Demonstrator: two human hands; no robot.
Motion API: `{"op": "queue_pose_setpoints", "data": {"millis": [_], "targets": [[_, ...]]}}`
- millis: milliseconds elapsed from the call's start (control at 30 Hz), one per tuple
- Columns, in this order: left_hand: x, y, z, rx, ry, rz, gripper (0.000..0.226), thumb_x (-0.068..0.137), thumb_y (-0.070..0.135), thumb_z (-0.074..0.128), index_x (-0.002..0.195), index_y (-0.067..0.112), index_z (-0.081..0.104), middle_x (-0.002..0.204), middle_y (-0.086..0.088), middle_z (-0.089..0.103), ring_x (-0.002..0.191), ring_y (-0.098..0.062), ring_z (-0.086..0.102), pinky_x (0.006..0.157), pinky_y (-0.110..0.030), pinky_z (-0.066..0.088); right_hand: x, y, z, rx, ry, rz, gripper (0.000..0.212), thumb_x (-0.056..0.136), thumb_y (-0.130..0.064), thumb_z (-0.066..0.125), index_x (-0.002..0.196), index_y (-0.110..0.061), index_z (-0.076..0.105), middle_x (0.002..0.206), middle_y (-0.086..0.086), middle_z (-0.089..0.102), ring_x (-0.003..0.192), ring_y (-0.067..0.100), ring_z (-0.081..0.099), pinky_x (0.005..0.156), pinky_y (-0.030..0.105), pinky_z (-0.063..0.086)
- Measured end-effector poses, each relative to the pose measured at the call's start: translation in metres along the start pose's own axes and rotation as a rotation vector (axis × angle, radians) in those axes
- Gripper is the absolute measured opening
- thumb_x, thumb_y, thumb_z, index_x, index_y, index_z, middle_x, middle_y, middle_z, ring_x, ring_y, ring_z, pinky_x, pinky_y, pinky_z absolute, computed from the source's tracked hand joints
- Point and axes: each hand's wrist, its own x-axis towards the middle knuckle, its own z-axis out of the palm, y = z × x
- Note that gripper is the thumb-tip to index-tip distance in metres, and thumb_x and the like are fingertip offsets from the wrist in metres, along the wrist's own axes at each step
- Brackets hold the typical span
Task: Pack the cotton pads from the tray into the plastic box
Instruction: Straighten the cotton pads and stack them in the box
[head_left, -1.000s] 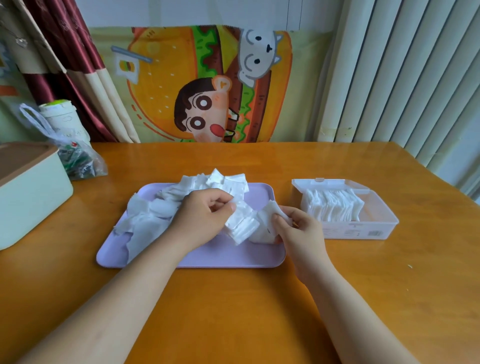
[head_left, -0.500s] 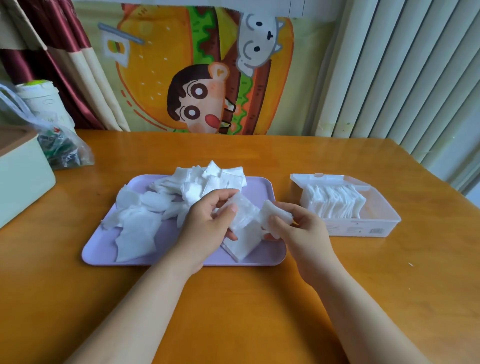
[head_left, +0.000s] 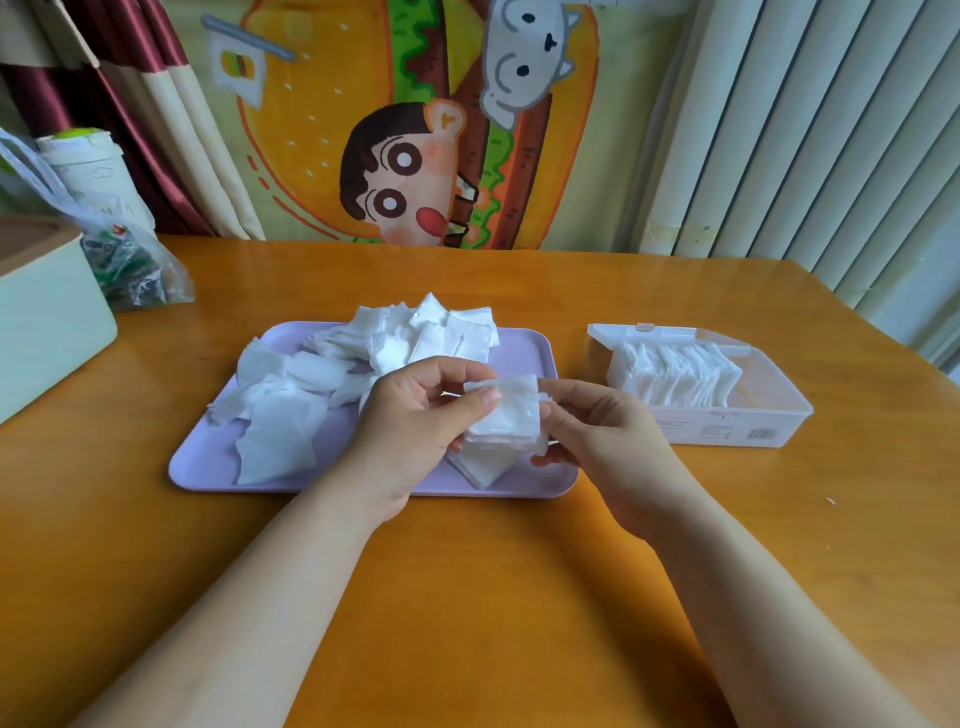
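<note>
Both hands (head_left: 509, 421) pinch soft square cotton pads (head_left: 506, 415) above lilac tray (head_left: 524, 353).

Glossy wood table (head_left: 467, 597), matt plastic tray (head_left: 524, 353), soft fibrous cotton pads (head_left: 511, 415), clear plastic box (head_left: 769, 400).

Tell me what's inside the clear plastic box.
The clear plastic box holds a row of white cotton pads standing on edge at its left; the right part looks bare. Its floor beneath them is hidden.
</note>
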Motion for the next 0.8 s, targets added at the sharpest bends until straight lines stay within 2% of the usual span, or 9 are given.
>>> {"op": "queue_pose_setpoints", "data": {"millis": [67, 200, 300, 400, 533, 800], "targets": [[-0.0017, 0.0022, -0.0001, 0.010, -0.018, -0.003, 0.018, 0.086, 0.010, 0.082, 0.100, 0.021, 0.079, 0.090, -0.008, 0.074, 0.075, -0.012, 0.064, 0.059, -0.022, 0.049, -0.0009, -0.0012, -0.0012, 0.039, 0.022, 0.012, 0.020, 0.101, -0.008, 0.069, 0.118, -0.004, 0.077, 0.093, 0.015, 0.080, 0.075, 0.020, 0.072, 0.073, 0.028, 0.059], [-0.0023, 0.0023, 0.0040, 0.004, 0.030, 0.006, 0.018, 0.085, 0.007, 0.082, 0.101, 0.014, 0.077, 0.088, -0.003, 0.077, 0.072, -0.003, 0.067, 0.059, -0.013, 0.048, -0.0023, -0.0030, -0.0027, 0.123, 0.027, 0.041, 0.015, 0.098, -0.007, 0.072, 0.109, 0.002, 0.077, 0.097, 0.023, 0.080, 0.088, 0.029, 0.078, 0.080, 0.035, 0.064], [-0.0018, 0.0012, 0.0050, -0.010, 0.056, -0.001, 0.015, 0.086, 0.006, 0.082, 0.097, 0.014, 0.075, 0.084, -0.001, 0.076, 0.067, -0.001, 0.065, 0.057, -0.012, 0.047, -0.0029, -0.0039, -0.0009, 0.190, 0.039, 0.045, 0.013, 0.098, -0.005, 0.071, 0.107, 0.003, 0.077, 0.090, 0.022, 0.078, 0.087, 0.029, 0.077, 0.080, 0.037, 0.064], [-0.0012, -0.0006, 0.0056, -0.013, 0.063, -0.012, 0.014, 0.087, 0.006, 0.081, 0.095, 0.015, 0.074, 0.085, -0.001, 0.077, 0.070, -0.003, 0.066, 0.057, -0.012, 0.047, -0.0041, -0.0041, 0.0013, 0.219, 0.024, 0.046, 0.016, 0.098, -0.006, 0.070, 0.110, 0.003, 0.075, 0.088, 0.019, 0.079, 0.090, 0.030, 0.078, 0.084, 0.041, 0.065], [-0.0017, -0.0025, 0.0069, -0.003, 0.055, -0.021, 0.014, 0.088, 0.008, 0.081, 0.094, 0.018, 0.074, 0.087, -0.001, 0.076, 0.075, -0.005, 0.067, 0.060, -0.012, 0.048, -0.0052, -0.0045, 0.0026, 0.215, -0.001, 0.051, 0.020, 0.099, -0.007, 0.068, 0.115, 0.005, 0.074, 0.096, 0.023, 0.079, 0.096, 0.033, 0.079, 0.090, 0.045, 0.065], [-0.0028, -0.0019, 0.0059, 0.023, 0.043, -0.013, 0.018, 0.089, 0.005, 0.079, 0.103, 0.015, 0.074, 0.090, -0.001, 0.077, 0.080, -0.006, 0.069, 0.062, -0.013, 0.050, -0.0045, -0.0050, 0.0018, 0.216, -0.046, 0.030, 0.025, 0.103, -0.007, 0.062, 0.123, 0.004, 0.073, 0.108, 0.026, 0.078, 0.101, 0.033, 0.078, 0.091, 0.042, 0.064]]}}
